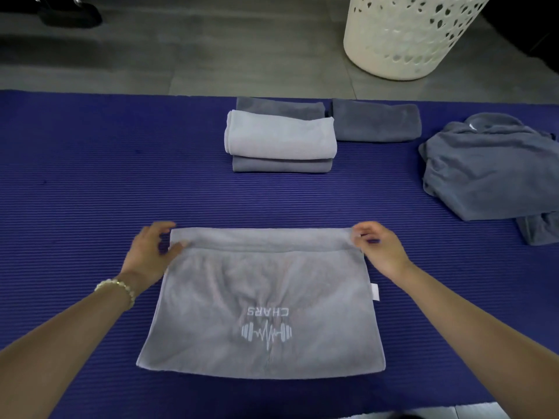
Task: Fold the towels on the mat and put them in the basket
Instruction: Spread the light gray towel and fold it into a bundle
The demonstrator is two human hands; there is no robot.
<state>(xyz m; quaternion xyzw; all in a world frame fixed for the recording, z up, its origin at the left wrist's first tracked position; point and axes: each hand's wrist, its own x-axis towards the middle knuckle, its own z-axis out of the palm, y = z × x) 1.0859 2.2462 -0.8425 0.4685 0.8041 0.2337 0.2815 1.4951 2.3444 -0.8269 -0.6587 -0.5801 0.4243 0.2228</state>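
Light grey towel (263,297) lies flat on the blue mat (90,176), near the mat's near edge, about centre. Its long axis runs left-right, parallel to that edge. The logo (266,326) reads upside down from here (letter tops point toward the near edge). A narrow strip along the towel's far edge is turned over. A white tag (375,292) sticks out on its right side.

Left hand (151,252) pinches the far-left corner, fingers narrow and closed on the cloth; there's a bead bracelet (116,287) on the wrist. Right hand (378,249) pinches the far-right corner the same way.

At the mat's far edge, centre, is a stack of folded towels (281,137), long axes left-right. A dark folded towel (375,120) sits just beside it to the right. An unfolded towel pile (490,170) is at the mat's right edge. The white basket (408,34) stands upright on the floor (211,55) beyond the far-right corner.
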